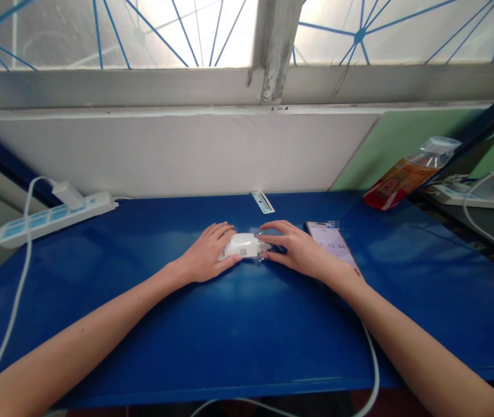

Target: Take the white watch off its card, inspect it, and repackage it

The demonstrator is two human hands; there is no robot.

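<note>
A small white block with a printed square code (245,245) lies in clear plastic wrapping at the middle of the blue table. My left hand (207,250) is closed around its left end, thumb at the near side and fingers over the far side. At the right end, the crinkled clear wrapping (260,260) sits between the thumb and fingers of my right hand (292,248), which curve around it. What exactly is inside the wrapping at that end is too small to tell. Just right of my right hand lies a phone (333,238), partly covered by my forearm.
A white power strip (55,219) with a plugged-in charger (68,196) stands at the left, its cable running forward. Near the wall lies a small printed card (263,202). A bottle of red drink (403,176) leans at the back right, near another power strip (475,197).
</note>
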